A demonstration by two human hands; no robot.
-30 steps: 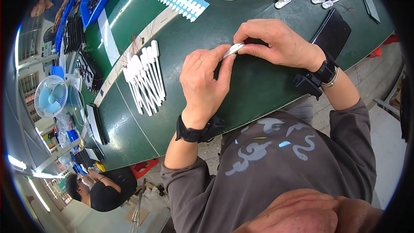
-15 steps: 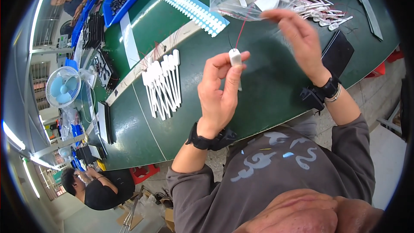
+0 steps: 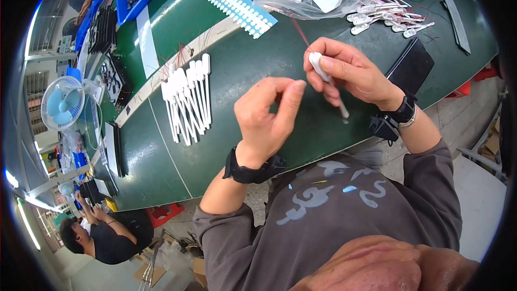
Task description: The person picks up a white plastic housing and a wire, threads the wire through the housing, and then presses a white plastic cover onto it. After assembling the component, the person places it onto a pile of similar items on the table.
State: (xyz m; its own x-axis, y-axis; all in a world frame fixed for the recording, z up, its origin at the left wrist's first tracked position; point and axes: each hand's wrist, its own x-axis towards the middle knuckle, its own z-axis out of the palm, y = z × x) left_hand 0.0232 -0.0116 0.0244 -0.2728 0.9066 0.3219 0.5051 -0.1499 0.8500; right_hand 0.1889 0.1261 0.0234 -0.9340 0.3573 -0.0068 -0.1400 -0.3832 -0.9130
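My right hand (image 3: 353,73) grips a slim white plastic stick with a wider head (image 3: 316,60), over the green table. Thin red wire trails from its head end toward the clear plastic bag, and its narrow end pokes out below my fingers. Just left of it, my left hand (image 3: 267,116) is closed, thumb tip against the index finger; whatever the pinch may hold is too small to see. Farther left lies a bunch of similar white sticks (image 3: 186,97) with thin red wires at their heads.
At the back are the clear plastic bag (image 3: 293,11) with white parts, a blue sheet of white stickers (image 3: 229,5) and a blue bin (image 3: 121,2) of black parts. On the right lie wired pieces (image 3: 390,16) and a black flat case (image 3: 412,64). Other people sit farther left.
The white stick has passed from my left hand to my right hand. My right hand has come down and left from the bag; my left fingers have closed into a pinch.
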